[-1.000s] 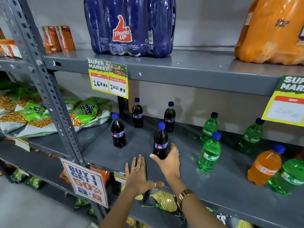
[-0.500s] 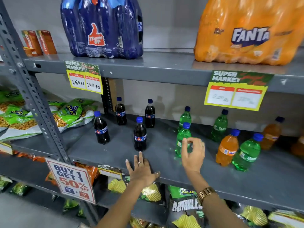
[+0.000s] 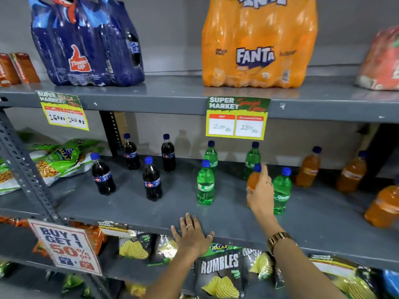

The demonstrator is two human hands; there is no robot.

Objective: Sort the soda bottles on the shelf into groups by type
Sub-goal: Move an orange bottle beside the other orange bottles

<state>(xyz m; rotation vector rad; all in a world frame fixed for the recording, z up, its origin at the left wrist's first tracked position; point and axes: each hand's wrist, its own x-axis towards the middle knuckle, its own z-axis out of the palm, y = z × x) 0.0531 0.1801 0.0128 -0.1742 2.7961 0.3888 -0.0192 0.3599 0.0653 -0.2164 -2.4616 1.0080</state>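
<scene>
Right hand [image 3: 260, 196] wrapped in a closed grip around an orange soda bottle [image 3: 253, 179], blue-capped, upright among green bottles [image 3: 205, 184]. Left hand [image 3: 192, 235] flat, fingers spread, on shelf [image 3: 133, 209] edge.

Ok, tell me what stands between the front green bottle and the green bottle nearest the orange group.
In the head view, the right hand gripping an orange bottle stands between the front green bottle and that green bottle.

Four dark cola bottles [image 3: 152, 180] stand left, four green bottles [image 3: 205, 183] mid-shelf, orange bottles [image 3: 352, 172] right; one orange bottle [image 3: 253, 180] stands among the green.
</scene>
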